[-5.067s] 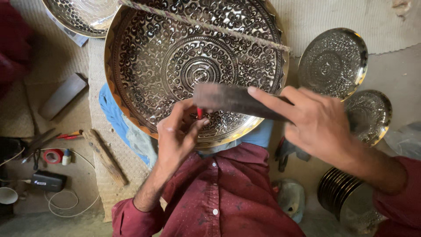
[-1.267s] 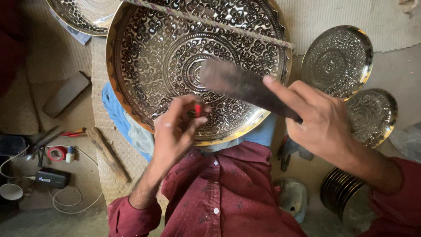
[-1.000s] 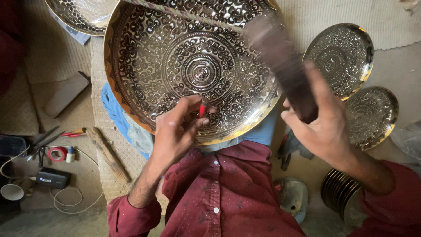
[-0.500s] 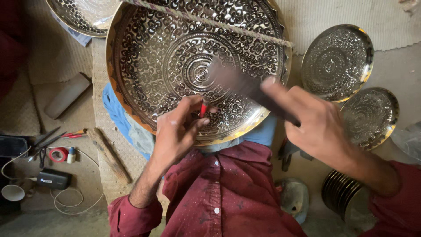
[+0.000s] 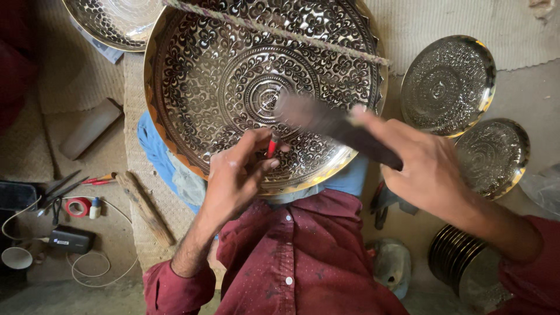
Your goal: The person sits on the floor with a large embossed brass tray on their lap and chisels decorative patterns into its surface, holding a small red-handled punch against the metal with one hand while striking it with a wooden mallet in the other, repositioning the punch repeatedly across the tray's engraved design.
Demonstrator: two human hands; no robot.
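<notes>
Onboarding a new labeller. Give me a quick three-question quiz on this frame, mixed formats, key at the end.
1. True or false: the left hand pinches a red-tipped tool against the big tray.
2. The right hand grips: A) a dark, motion-blurred tool, B) a small plate, C) a cord.
3. Fill in: across the tray's top lies a ____.

Key: 1 true; 2 A; 3 rope.
</notes>
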